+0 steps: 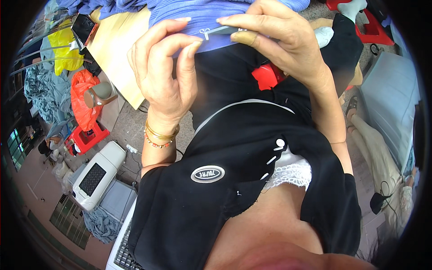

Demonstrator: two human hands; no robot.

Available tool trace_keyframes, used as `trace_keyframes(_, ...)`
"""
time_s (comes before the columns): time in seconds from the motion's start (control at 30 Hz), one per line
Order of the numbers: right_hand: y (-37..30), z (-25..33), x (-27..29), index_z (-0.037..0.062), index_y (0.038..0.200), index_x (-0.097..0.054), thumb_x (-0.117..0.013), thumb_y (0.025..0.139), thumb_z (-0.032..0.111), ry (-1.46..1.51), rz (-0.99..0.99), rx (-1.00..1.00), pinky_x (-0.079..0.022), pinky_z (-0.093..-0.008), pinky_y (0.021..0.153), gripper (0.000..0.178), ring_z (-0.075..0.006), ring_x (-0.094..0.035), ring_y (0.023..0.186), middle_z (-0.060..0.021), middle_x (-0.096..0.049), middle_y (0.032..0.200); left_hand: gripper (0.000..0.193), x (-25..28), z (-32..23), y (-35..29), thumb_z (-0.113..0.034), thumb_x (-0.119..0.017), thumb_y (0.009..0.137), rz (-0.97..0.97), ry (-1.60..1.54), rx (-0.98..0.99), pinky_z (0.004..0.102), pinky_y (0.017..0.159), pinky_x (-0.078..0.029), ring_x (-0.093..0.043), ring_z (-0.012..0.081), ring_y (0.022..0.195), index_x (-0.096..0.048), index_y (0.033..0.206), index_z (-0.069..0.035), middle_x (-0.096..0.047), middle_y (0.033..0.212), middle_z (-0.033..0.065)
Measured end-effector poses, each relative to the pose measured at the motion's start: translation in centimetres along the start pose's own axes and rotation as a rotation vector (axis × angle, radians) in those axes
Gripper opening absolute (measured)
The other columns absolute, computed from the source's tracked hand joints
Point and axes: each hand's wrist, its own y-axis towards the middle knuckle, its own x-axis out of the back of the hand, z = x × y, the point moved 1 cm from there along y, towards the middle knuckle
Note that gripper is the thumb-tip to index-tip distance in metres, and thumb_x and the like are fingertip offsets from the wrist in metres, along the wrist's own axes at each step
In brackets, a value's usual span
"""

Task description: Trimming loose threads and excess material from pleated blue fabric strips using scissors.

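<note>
Both of my hands are raised over a blue-violet ribbed fabric (173, 18). In my right hand (283, 42), the fingers grip a slim grey pointed piece (221, 30); its exact kind is unclear. Yellowish tape wraps one of that hand's fingers. By the tip of the grey piece, close to my left fingertips, shows a small white bow-like bit (205, 33). My left hand (164, 67) has its thumb and a finger pressed together, while another finger stretches above them. Whatever is pinched there, if anything, is too small to make out.
A light wooden tabletop (121, 49) lies at the left. Beyond it are an orange-red plastic bag (84, 96), a red stool (90, 137) and a white machine (100, 175). At right stands a grey-blue covered bulk (389, 99). Another person's leg (369, 135) is beside it.
</note>
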Motion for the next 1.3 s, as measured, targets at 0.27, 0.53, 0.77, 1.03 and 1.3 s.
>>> trace_keyframes(0.27, -6.0, -6.6, 0.3, -0.0049, 0.115, -0.065, -0.069, 0.087, -0.001, 0.855, -0.349, -0.005, -0.042, -0.0212, 0.066, 0.029, -0.0079, -0.052, 0.075, -0.0019, -0.056, 0.088, 0.030, 1.4, 3.2, -2.1, 0.002, -0.074, 0.078, -0.012, 0.149, -0.145, 0.0322, 0.082, -0.051, -0.063, 0.0236, 0.093, -0.067, 0.106, -0.004, -0.066, 0.105, 0.0109)
trace_keyframes(0.53, -4.5, -1.3, 2.5, -0.0049, 0.117, -0.065, -0.067, 0.083, -0.002, 0.065, 0.068, -0.517, -0.039, -0.0217, 0.071, 0.034, -0.0107, -0.051, 0.081, -0.0043, -0.056, 0.089, 0.026, 3.0, 6.6, -3.9, 0.012, -0.065, 0.079, -0.016, 0.200, 0.023, 0.0325, 0.079, -0.054, -0.066, 0.0248, 0.088, -0.069, 0.102, -0.001, -0.067, 0.096, 0.0125)
trace_keyframes(0.77, -3.5, -1.0, 1.5, -0.0058, 0.118, -0.065, -0.068, 0.082, -0.001, 0.150, 0.098, -0.484, -0.039, -0.0220, 0.077, 0.036, -0.0125, -0.050, 0.085, -0.0049, -0.056, 0.090, 0.018, 2.7, 7.4, -4.7, -0.001, -0.062, 0.090, 0.082, -0.225, 0.526, 0.0281, 0.088, -0.049, -0.064, 0.0149, 0.097, -0.069, 0.106, -0.001, -0.070, 0.104, 0.0081)
trace_keyframes(1.03, -2.6, -0.8, 1.2, 0.0029, 0.117, -0.069, -0.073, 0.082, 0.004, 0.134, 0.095, -0.474, -0.041, -0.0218, 0.073, 0.036, -0.0101, -0.051, 0.079, -0.0013, -0.054, 0.083, 0.025, 3.3, 4.5, -0.3, -0.005, -0.068, 0.086, -0.008, -0.304, 0.304, 0.0297, 0.094, -0.045, -0.060, 0.0176, 0.105, -0.070, 0.111, -0.004, -0.068, 0.109, 0.0068)
trace_keyframes(1.3, -2.3, -0.5, 1.2, 0.0039, 0.117, -0.069, -0.073, 0.081, 0.005, 0.088, 0.121, -0.465, -0.041, -0.0221, 0.069, 0.036, -0.0101, -0.052, 0.076, -0.0018, -0.056, 0.082, 0.020, 1.9, 4.6, 1.3, -0.007, -0.073, 0.082, 0.140, -0.108, 0.056, 0.0296, 0.081, -0.047, -0.062, 0.0199, 0.088, -0.074, 0.101, -0.008, -0.067, 0.097, 0.0054)
